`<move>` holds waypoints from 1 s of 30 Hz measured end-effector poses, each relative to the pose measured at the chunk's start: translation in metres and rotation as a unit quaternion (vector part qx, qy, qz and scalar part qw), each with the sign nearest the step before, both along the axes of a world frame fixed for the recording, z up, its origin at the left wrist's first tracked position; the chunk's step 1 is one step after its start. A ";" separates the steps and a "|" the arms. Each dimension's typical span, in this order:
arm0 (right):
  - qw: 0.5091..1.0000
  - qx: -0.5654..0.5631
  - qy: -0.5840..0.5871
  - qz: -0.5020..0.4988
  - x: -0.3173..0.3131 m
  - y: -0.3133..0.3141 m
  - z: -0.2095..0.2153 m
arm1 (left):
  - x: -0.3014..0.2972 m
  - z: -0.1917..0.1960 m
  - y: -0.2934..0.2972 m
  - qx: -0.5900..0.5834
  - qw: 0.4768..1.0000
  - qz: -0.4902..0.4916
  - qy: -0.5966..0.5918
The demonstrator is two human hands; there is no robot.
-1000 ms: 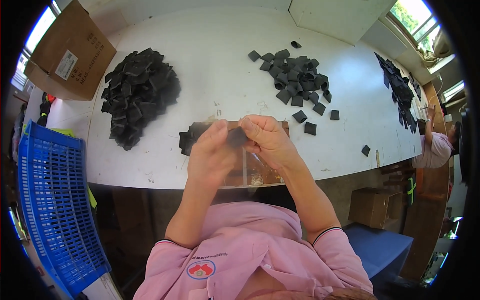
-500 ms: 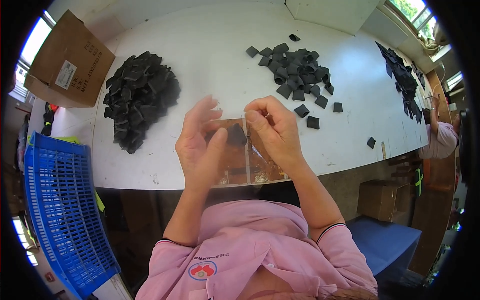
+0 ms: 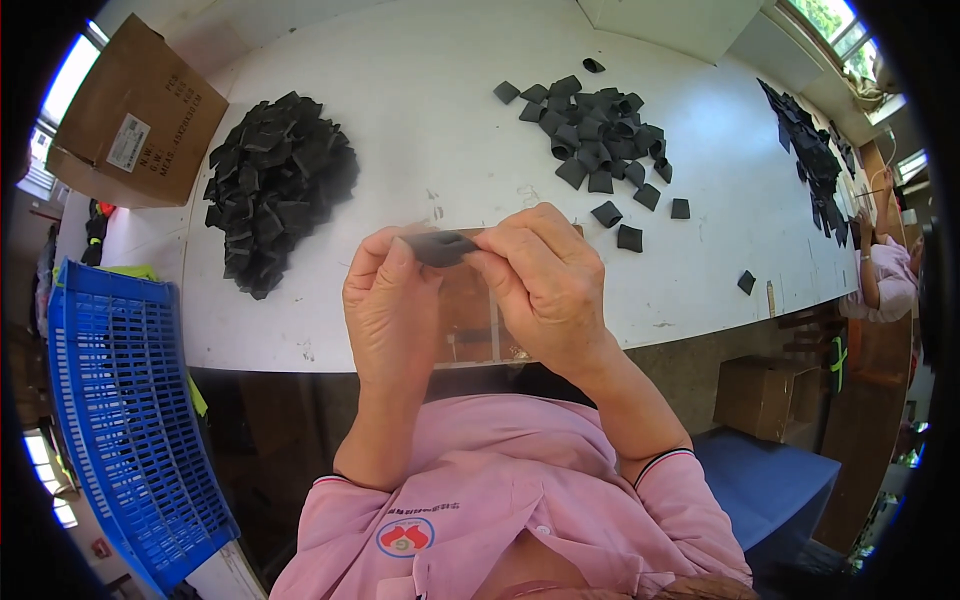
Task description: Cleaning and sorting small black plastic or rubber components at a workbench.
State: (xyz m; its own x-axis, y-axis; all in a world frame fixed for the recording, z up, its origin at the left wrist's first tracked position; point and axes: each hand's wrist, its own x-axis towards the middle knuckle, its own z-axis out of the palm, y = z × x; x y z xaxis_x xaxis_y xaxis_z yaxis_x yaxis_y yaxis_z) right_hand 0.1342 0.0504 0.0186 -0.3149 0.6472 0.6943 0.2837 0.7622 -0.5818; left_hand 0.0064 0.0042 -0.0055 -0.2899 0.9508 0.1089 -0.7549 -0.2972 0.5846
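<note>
We pinch a black tubular piece (image 3: pixel 437 248) with our left grip (image 3: pixel 393 305) and right grip (image 3: pixel 546 272), close together over the bench (image 3: pixel 430 120).

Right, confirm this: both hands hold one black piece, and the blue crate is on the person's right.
Wrong side: the head view shows the blue crate on the person's left. The left hand and right hand do hold one black piece.

Blk piece (image 3: pixel 440 247) part hid by L hand (image 3: pixel 388 300) & R hand (image 3: pixel 548 278); brn board (image 3: pixel 466 312), table's (image 3: pixel 430 110) front edge, part covered by both; blk pile (image 3: pixel 812 165), R edge, pcs too small to count.
</note>
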 end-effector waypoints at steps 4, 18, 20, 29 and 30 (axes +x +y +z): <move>1.000 0.027 -0.007 0.010 0.001 -0.003 -0.011 | 0.003 -0.002 -0.008 0.003 0.997 0.028 0.068; 0.995 -0.031 -0.094 0.023 0.002 0.008 0.011 | -0.026 -0.001 -0.001 -0.154 0.840 0.032 0.520; 0.956 -0.270 0.074 0.090 0.010 0.022 0.019 | -0.029 -0.027 0.000 -0.161 0.818 0.166 0.527; 0.831 -0.539 0.138 0.009 0.040 -0.017 -0.064 | -0.044 -0.108 -0.007 -0.209 0.520 0.167 0.811; 0.816 -0.569 0.098 0.024 0.039 -0.025 -0.070 | -0.045 -0.111 -0.006 -0.206 0.518 0.168 0.813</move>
State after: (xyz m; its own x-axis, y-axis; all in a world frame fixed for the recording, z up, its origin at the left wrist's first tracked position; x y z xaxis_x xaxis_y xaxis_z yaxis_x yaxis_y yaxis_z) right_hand 0.1732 0.0255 -0.0509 -0.3132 0.8987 -0.3069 0.0860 -0.2950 -0.9516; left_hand -0.0383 -0.0021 -0.1167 -0.2908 0.9162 0.2758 0.8884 0.1516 0.4333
